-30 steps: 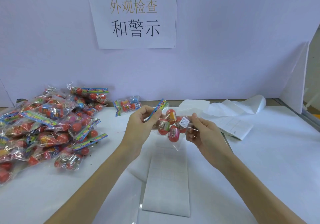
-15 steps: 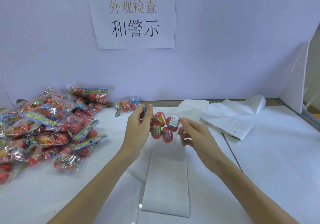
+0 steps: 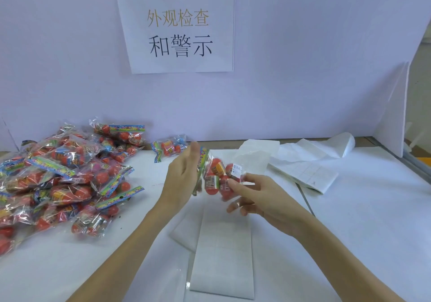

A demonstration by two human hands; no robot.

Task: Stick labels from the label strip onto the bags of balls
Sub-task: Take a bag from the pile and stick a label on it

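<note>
A clear bag of red balls (image 3: pixel 215 177) with a colourful header hangs above the table's middle. A small white label (image 3: pixel 236 170) is stuck on its upper right side. My left hand (image 3: pixel 183 178) holds the bag by the header edge, the thumb blurred by motion. My right hand (image 3: pixel 256 195) is just right of the bag, fingers loosely spread, the index fingertip touching its lower right corner. The label strip (image 3: pixel 224 252) lies flat on the table under my hands, running toward me.
A big pile of bagged balls (image 3: pixel 58 178) fills the left of the table. One bag (image 3: pixel 169 147) lies alone at the back. Folded backing paper (image 3: pixel 303 171) lies at the right. A white board (image 3: pixel 394 105) leans at the far right.
Both hands carried the bag leftward. My right hand let go of its pinch at the label and its fingers spread. The bag turned more upright in my left hand.
</note>
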